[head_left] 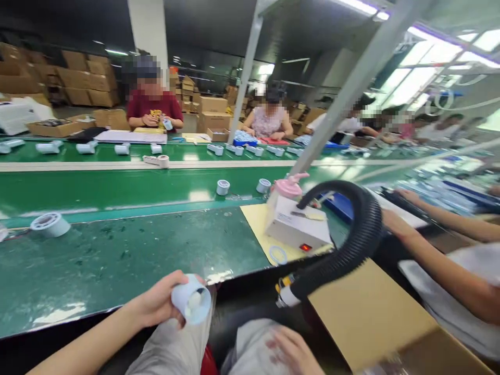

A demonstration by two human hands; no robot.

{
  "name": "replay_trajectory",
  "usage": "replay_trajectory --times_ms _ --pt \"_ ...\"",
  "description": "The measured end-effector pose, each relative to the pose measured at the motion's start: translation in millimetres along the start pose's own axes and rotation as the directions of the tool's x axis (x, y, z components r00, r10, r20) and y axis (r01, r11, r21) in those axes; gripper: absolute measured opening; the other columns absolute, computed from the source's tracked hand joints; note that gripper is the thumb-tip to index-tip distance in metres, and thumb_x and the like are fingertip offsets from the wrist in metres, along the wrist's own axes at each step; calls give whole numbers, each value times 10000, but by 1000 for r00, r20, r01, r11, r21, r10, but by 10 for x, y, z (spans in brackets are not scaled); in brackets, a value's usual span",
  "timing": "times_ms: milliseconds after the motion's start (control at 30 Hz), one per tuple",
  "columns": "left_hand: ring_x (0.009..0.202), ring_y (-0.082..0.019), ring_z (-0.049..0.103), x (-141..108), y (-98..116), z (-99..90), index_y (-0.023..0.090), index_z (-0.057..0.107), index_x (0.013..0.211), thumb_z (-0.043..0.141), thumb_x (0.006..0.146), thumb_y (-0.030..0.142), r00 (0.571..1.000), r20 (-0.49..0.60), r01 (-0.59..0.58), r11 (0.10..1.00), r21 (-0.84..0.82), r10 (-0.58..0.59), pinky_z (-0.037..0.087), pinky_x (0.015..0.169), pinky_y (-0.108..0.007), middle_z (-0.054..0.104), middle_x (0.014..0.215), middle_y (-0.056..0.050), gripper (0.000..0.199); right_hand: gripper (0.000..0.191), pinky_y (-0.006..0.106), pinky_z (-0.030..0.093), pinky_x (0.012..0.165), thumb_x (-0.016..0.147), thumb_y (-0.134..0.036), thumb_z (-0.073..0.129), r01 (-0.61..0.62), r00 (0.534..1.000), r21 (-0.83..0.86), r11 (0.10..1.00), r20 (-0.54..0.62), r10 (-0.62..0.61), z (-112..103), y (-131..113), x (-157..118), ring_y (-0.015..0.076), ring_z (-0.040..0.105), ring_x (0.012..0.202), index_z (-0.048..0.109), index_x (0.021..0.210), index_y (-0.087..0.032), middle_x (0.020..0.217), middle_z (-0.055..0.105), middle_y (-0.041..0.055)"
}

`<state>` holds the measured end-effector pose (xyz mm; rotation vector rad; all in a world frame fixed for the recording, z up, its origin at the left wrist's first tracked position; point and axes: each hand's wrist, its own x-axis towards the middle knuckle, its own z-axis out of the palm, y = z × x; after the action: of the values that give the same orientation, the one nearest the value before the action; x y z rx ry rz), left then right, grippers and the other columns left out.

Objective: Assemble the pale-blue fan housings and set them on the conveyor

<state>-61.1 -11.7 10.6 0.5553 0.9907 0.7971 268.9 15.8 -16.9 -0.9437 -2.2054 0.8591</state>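
My left hand (167, 297) is closed around a light blue plastic cup-shaped housing (192, 300), held over my lap just off the bench's front edge. The housing's round mouth faces toward me, and something pale shows inside. Low in the view, my right hand (294, 350) hovers over my right leg, a little blurred; its fingers look loosely apart with nothing seen in them. Beyond the two hands lies the green work surface (128, 260). A light blue ring (277, 254) rests on a yellow sheet (253, 221) next to a white machine box (299, 224).
A black corrugated hose (361, 229) arches from the box to a nozzle (288, 297). An open cardboard carton (363, 312) stands at right, near a co-worker's arms (429, 260). A round part (50, 224) sits at left. Several people work across the green conveyor (97, 192).
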Motion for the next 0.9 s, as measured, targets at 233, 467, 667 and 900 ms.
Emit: replay_trajectory --times_ms 233,467,667,900 --pt "652 -149 543 318 -30 675 187 666 1014 660 815 470 949 311 -155 802 576 -40 480 589 -257 610 767 9 346 452 518 621 851 856 -74 591 16 985 -465 885 -143 -93 271 -422 -31 382 624 1151 689 1272 -223 1325 597 195" --pt "956 -239 601 280 -123 605 217 701 1138 788 799 419 889 356 -456 484 747 287 476 884 -358 645 1047 -60 404 116 384 592 911 824 -187 780 -210 977 21 977 -42 211 292 -485 -98 286 654 1127 668 802 -202 1220 623 115" --pt "1103 -281 597 342 -299 468 302 749 1210 910 653 518 842 416 -534 419 734 343 500 1004 -440 600 1174 -92 619 303 310 570 813 992 -297 576 -218 947 251 943 -177 267 294 -533 -81 226 699 962 700 731 -206 1060 701 96" --pt "1219 -313 614 313 -291 487 275 643 1357 891 711 372 875 450 -460 600 654 179 503 1039 -437 663 1337 -121 699 370 347 623 811 940 -407 676 -272 905 542 795 -137 403 217 -485 -40 262 740 998 737 626 -221 1029 768 93"
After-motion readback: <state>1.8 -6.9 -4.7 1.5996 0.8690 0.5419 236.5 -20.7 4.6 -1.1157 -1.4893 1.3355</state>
